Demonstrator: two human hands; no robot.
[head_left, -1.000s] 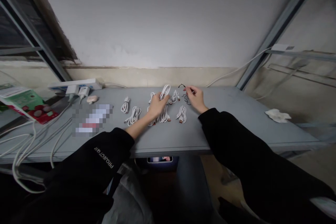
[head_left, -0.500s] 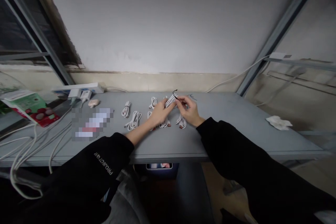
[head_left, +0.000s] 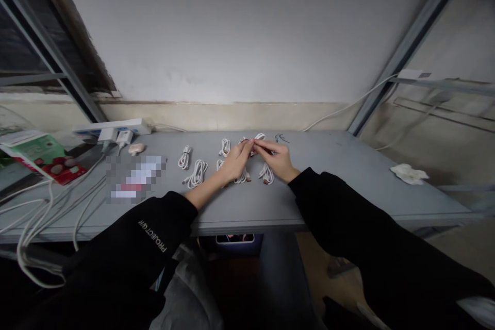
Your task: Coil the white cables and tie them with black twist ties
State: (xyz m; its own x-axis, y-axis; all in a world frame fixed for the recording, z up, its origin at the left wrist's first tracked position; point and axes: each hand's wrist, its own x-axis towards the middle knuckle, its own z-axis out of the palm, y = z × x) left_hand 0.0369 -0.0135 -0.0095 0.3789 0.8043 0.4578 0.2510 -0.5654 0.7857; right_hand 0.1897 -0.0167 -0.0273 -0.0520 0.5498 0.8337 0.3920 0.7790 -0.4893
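Head-worn camera, looking forward and down, grey desk [head_left: 332,157] close below, pale wall [head_left: 247,36] squarely beyond

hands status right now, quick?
Left hand: closed, holding a coiled white cable.
Right hand: closed, fingertips pinched together at the white cable; what they grip cannot be told.

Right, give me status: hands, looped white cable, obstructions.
Left bare hand and right bare hand, fingertips together. Looped white cable at fingertips, mostly hidden. Nothing apparently blocking; thin black strands beyond right hand.
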